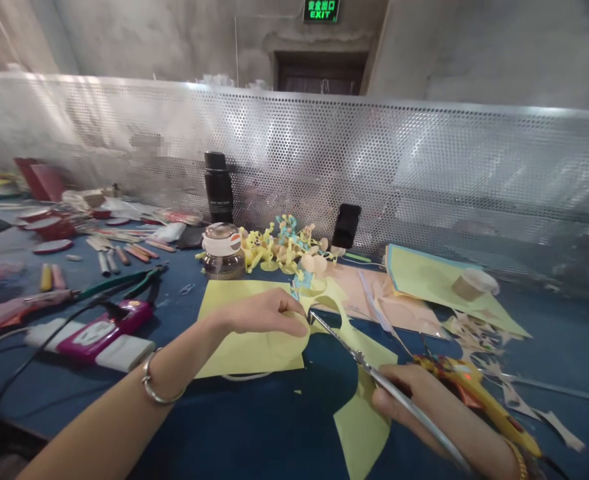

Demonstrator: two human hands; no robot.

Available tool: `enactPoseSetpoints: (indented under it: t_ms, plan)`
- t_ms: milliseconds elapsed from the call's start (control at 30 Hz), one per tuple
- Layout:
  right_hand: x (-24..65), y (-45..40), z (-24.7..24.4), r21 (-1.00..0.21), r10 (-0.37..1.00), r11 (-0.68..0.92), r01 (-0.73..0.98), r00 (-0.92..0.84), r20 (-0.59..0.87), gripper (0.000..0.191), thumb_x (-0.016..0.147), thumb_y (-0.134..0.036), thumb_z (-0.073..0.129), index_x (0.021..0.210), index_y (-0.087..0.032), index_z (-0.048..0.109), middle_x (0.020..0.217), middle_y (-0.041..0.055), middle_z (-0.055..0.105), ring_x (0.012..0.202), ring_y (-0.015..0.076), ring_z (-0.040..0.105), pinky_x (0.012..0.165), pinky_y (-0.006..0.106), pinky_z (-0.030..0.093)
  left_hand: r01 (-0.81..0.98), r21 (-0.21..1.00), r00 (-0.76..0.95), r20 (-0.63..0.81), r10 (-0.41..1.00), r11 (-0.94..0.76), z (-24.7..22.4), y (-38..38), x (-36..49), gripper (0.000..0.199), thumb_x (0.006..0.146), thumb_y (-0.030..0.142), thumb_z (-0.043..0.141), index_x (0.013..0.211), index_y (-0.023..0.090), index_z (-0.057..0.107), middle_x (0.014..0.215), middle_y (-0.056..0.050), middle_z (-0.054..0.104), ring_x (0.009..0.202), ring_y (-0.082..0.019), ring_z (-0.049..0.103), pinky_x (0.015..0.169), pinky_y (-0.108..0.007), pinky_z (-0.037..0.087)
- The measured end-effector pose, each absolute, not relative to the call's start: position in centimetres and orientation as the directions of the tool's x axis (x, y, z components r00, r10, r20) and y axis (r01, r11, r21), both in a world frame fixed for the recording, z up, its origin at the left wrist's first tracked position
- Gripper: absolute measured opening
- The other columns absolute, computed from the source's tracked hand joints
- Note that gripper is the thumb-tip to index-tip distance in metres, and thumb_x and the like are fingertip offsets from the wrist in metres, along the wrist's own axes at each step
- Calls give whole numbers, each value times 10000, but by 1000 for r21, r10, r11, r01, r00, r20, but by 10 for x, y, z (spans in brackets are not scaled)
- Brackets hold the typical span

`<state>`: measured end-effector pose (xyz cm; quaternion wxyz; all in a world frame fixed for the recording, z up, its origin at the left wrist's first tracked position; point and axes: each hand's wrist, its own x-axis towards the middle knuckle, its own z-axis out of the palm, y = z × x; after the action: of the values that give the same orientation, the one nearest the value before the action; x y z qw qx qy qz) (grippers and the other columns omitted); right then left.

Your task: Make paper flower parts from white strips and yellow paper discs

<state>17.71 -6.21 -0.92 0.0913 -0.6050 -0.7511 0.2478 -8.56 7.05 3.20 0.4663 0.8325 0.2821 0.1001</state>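
Note:
My left hand (269, 315) is closed on a piece of yellow paper (284, 343) with a rounded cut edge, pinched between thumb and fingers. My right hand (419, 400) grips a pair of silver scissors (374, 373), whose tips reach the paper just beside my left fingertips. A curved yellow offcut (367, 423) hangs under and around the scissors, down toward the front edge. Beneath my left hand lies a flat yellow sheet (224, 297).
Behind stand a lidded jar (223, 257), several small yellow figures (274, 250), a black bottle (218, 190) and a phone (346, 227). A yellow glue gun (494, 400) lies right, pliers (124, 283) and a purple power strip (107, 330) left. A perforated metal screen (294, 153) borders the table.

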Motion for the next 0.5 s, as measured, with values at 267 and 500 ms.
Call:
enactPoseSetpoints:
  t_ms: [267, 500]
  plan:
    - [164, -74, -16, -231, 980, -12, 973, -34, -197, 260, 781, -475, 560, 697, -230, 589, 750, 57, 710, 718, 280, 650, 570, 299, 337, 71, 997, 683, -44, 729, -6, 27, 75, -96, 258, 644, 368, 752, 611, 132, 651, 526, 12, 516, 449, -76, 405, 407, -218, 249]
    - [152, -79, -16, -278, 980, 66, 958, -115, -165, 165, 715, -280, 603, 863, -209, 596, 880, 57, 697, 807, 264, 640, 625, 304, 353, -88, 994, 488, -11, 873, 61, 14, 69, -74, 266, 655, 388, 748, 667, 150, 628, 591, 14, 559, 522, -84, 495, 494, -204, 361]
